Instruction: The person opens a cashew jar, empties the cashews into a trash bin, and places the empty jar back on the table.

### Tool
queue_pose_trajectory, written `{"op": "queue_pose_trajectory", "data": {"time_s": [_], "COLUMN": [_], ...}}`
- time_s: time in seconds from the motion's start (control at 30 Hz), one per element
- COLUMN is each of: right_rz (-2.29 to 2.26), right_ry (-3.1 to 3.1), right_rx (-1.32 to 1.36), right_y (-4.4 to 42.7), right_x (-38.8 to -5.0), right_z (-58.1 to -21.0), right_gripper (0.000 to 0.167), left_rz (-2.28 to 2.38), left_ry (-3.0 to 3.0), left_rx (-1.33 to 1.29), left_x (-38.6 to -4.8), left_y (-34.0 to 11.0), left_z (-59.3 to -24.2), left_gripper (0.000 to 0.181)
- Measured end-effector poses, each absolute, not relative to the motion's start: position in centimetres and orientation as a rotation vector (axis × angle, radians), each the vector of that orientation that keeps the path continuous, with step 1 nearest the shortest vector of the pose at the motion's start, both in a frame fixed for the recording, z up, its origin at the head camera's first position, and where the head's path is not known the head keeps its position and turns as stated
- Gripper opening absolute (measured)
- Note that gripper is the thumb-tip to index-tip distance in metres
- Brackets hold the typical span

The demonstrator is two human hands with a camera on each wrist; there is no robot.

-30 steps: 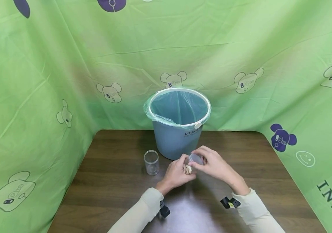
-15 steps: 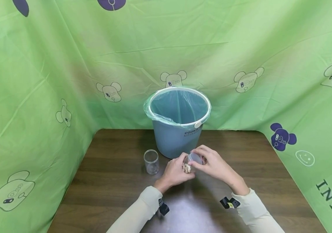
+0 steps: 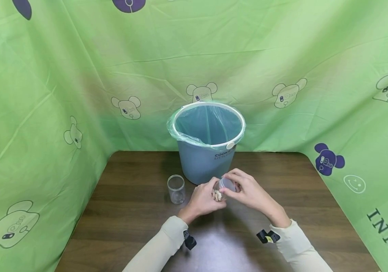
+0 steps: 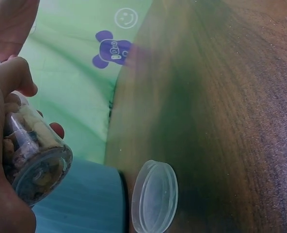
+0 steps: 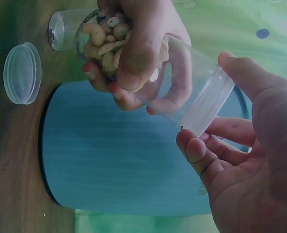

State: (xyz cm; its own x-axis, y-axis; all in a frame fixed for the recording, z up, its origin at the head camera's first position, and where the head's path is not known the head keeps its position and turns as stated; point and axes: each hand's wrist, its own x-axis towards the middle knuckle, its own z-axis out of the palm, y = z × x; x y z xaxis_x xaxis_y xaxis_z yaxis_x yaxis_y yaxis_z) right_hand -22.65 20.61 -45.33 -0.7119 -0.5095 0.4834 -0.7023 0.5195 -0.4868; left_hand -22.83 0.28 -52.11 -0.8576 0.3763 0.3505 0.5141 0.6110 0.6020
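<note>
A clear plastic jar (image 5: 197,65) of mixed nuts (image 5: 96,35), cashews among them, is held tilted above the table. My left hand (image 3: 203,199) wraps its fingers and thumb around the jar's lower body. At the top, my right hand (image 3: 251,192) pinches the rim of the translucent screw lid (image 5: 207,108), which sits on the jar's mouth. In the right wrist view the nuts gather toward the base and the upper part looks clear. A second clear jar (image 3: 177,190) stands open on the table, left of my hands.
A blue bin (image 3: 205,166) with a white rim and a green liner bag stands just behind my hands. A loose translucent lid (image 4: 155,196) lies on the wooden table (image 3: 122,223) near the bin. Green printed cloth (image 3: 153,49) surrounds the table.
</note>
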Motion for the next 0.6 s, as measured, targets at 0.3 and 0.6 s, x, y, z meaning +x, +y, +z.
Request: {"op": "queue_pose_trajectory", "data": {"time_s": [0.3, 0.6], "right_rz": [0.976, 1.009], "right_ry": [-2.476, -2.436], "right_rx": [1.019, 1.075], "right_y": [20.73, 20.79], "right_x": [-22.66, -22.68], "right_z": [-45.39, -45.42], "right_gripper": [0.032, 0.037], "left_rz": [-1.071, -1.258], "left_ry": [-2.647, -2.689], "left_rx": [-0.756, -0.746], "left_x": [-22.99, -22.92], "left_y": [0.23, 0.01], "left_z": [-51.68, -51.53], "left_gripper": [0.056, 0.05]}}
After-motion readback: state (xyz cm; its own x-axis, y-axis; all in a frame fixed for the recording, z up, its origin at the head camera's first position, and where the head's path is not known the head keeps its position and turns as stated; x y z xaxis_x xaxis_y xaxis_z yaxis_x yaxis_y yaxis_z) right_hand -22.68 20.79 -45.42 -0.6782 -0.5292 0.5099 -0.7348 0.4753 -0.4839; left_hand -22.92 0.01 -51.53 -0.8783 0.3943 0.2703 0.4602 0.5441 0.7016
